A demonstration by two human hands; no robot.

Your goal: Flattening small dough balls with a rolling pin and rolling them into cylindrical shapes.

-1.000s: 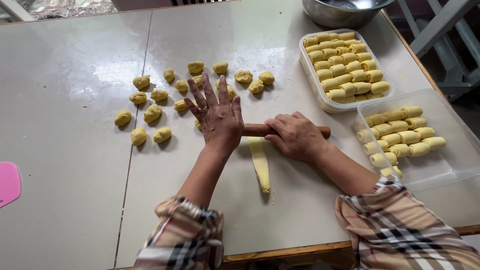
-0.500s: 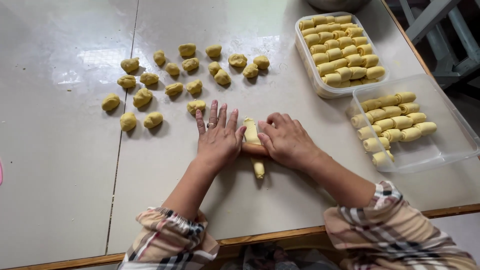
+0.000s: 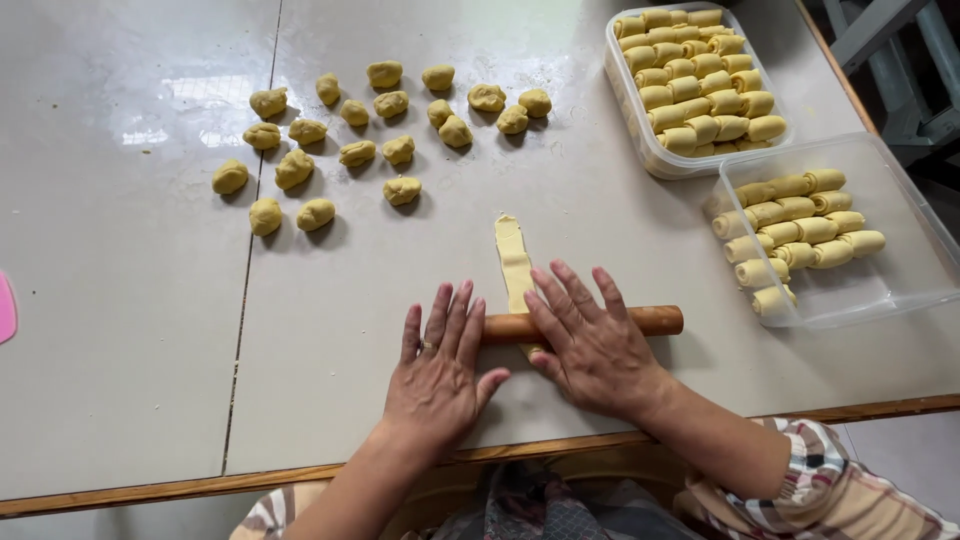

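Rough yellow dough lumps [image 3: 340,130] lie scattered on the smooth pale counter [image 3: 130,330], and two clear plastic trays [image 3: 900,270] hold neat dough rolls. Left hand [image 3: 437,375] and right hand [image 3: 592,345] press flat, fingers spread apart, on a wooden rolling pin [image 3: 655,320] lying across a thin dough strip [image 3: 514,260] near the counter's front edge.

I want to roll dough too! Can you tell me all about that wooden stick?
The rolling pin is a thin, smooth, brown wooden rod without handles. It lies crosswise on the pale table, near its front edge. The left hand and right hand press flat on it, and it sits across a thin strip of yellow dough.
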